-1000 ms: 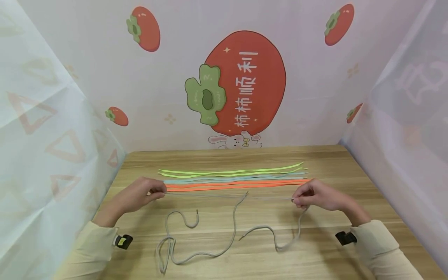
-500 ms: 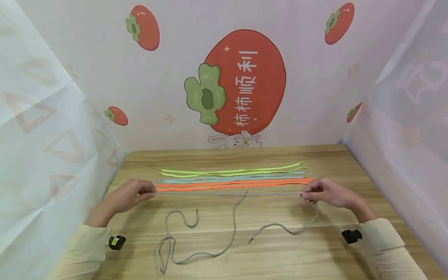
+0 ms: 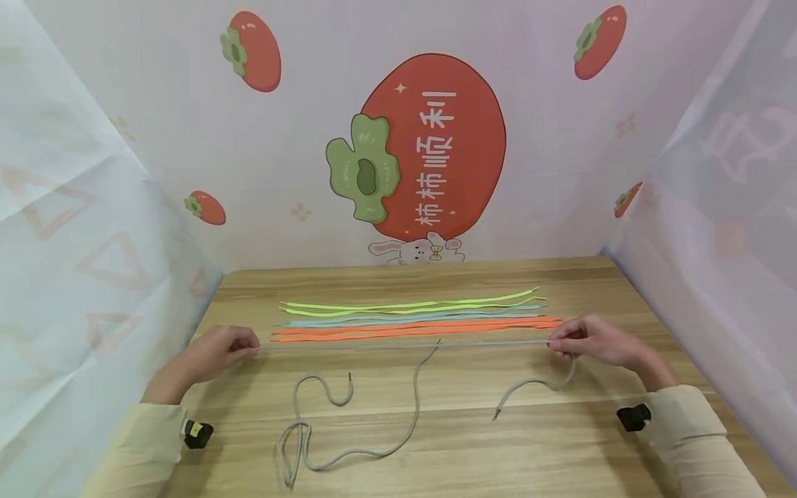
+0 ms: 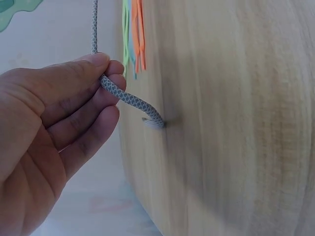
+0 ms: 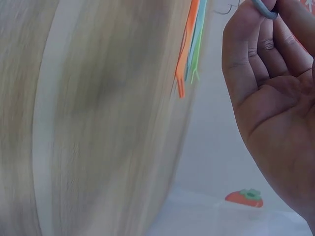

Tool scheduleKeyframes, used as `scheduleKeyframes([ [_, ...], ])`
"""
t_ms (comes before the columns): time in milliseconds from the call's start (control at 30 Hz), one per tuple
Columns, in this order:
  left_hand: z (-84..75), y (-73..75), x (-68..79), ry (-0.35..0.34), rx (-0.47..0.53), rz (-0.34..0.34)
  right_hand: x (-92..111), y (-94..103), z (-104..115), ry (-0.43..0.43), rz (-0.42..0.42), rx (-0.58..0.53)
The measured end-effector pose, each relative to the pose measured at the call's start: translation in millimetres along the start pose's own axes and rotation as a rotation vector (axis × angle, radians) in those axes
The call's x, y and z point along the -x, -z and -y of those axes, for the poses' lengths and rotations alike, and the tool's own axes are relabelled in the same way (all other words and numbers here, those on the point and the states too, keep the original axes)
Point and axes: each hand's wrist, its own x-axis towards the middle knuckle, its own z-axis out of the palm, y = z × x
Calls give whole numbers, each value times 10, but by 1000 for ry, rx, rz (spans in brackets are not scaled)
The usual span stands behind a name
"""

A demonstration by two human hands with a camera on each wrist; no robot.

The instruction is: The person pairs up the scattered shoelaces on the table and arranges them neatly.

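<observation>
A grey shoelace (image 3: 486,343) stretches nearly straight between both hands, just in front of two orange shoelaces (image 3: 411,327). My left hand (image 3: 221,353) pinches it between thumb and fingers near one end. In the left wrist view a short tail of this patterned shoelace (image 4: 130,100) hangs past the fingertips. The other stretch is pinched by my right hand (image 3: 600,342), and its loose end trails toward me on the table. In the right wrist view only a bit of the shoelace (image 5: 267,11) shows at the fingertips. A second grey shoelace (image 3: 418,404) lies loosely looped nearer me.
Behind the orange pair, light blue shoelaces (image 3: 349,322) and yellow-green shoelaces (image 3: 349,306) lie in parallel rows. The wooden table (image 3: 461,456) meets a printed back wall (image 3: 280,152), with white sheets along both sides.
My hands have moved apart, left hand leftward and right hand rightward, pulling the grey shoelace longer between them. Its loose end has slid right across the table. The second grey shoelace stays put.
</observation>
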Motion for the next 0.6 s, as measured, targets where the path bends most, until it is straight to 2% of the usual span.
scheduleKeyframes([
  [267, 154, -12, 58, -3, -12, -36, 85, 91, -131, -41, -68, 64],
  [600, 313, 6, 97, 24, -16, -41, 194, 222, -258, -108, -81, 72],
])
